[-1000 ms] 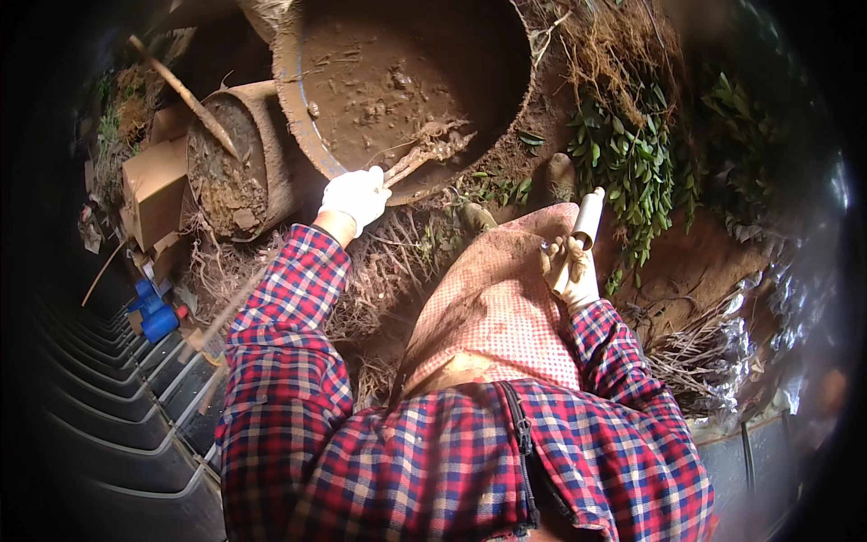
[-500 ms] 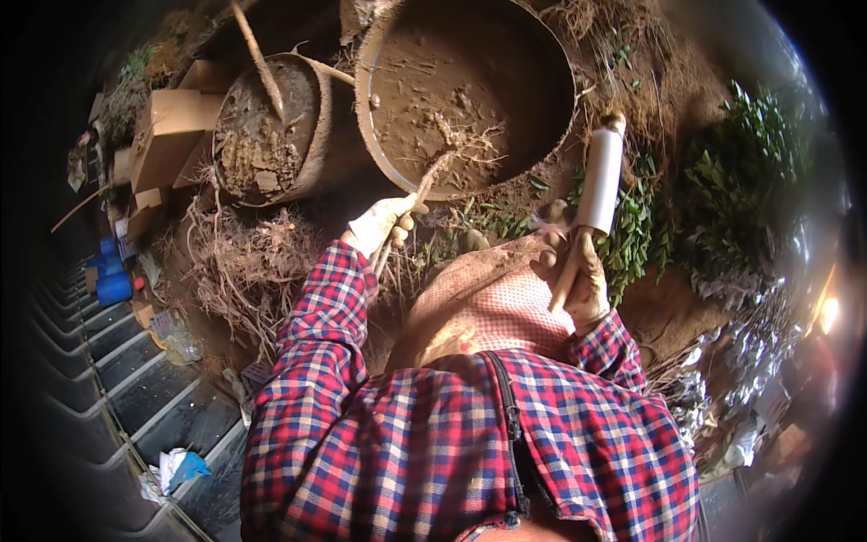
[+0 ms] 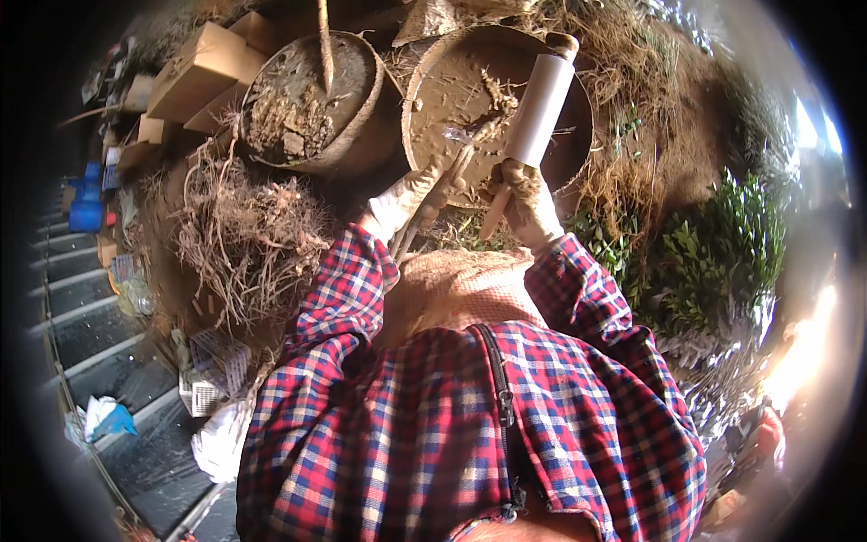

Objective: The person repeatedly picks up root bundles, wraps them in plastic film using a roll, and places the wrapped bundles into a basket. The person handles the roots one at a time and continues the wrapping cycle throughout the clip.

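Observation:
My left hand point(image 3: 403, 204), in a muddy pale glove, is closed around the woody stems of a bare-root plant point(image 3: 460, 163). Its root end points away from me over a round basin point(image 3: 442, 83) of brown muddy liquid, and the lower stems come out below my fist. A similar glove covers my right hand point(image 3: 531, 200), which grips the stick at the base of a white roll of plastic film point(image 3: 542, 110). The roll slants up over the basin's right side and hides part of it. Its far end touches nothing that I can see.
A mud-filled bucket point(image 3: 362, 119) with a wooden stick point(image 3: 325, 50) stands left of the basin. Below it lies a heap of bare roots point(image 3: 244, 239). Cardboard boxes point(image 3: 200, 77) sit at the far left, leafy green plants point(image 3: 722, 239) at the right.
My right hand has lifted the film roll forward and left, from beside the basin to over it. The left hand and plant are now closer to the roll. The whole view has shifted.

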`<state>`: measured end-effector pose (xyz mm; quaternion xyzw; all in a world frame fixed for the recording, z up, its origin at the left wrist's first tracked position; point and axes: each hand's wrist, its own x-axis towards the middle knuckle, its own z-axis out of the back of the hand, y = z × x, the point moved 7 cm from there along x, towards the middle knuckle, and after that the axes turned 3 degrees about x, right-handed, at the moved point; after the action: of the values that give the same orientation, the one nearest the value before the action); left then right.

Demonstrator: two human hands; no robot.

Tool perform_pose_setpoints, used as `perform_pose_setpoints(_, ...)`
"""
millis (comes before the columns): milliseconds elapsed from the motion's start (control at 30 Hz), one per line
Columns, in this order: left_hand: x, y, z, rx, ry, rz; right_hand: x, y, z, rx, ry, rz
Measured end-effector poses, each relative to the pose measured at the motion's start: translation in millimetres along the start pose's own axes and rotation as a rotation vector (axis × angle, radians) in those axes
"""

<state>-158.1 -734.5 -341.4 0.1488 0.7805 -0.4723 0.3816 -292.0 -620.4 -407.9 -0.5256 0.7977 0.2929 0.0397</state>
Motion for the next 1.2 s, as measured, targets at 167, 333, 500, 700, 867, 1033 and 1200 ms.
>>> perform_pose_setpoints(167,-11,-8,8,0.014,-0.05,-0.109,6,-19,-15,-0.359,0.062,0.101)
perform_pose_setpoints(333,-8,-11,23,0.08,-0.024,-0.178,-4,-13,-42,-0.707,0.147,0.181)
perform_pose_setpoints(500,-8,-11,26,-0.024,0.051,-0.227,2,60,-85,-1.361,0.089,0.673)
perform_pose_setpoints(700,-15,-25,15,0.055,0.058,-0.238,23,181,-122,-2.012,-0.014,0.894)
perform_pose_setpoints(867,-22,-43,9,0.13,-0.07,-0.26,60,235,-131,-2.319,-0.182,0.531)
perform_pose_setpoints(1033,-38,-52,10,0.078,-0.048,-0.246,73,235,-115,-2.471,-0.175,0.366)
perform_pose_setpoints(1200,-51,-55,31,0.083,-0.091,-0.261,82,193,-86,-2.597,0.11,0.269)
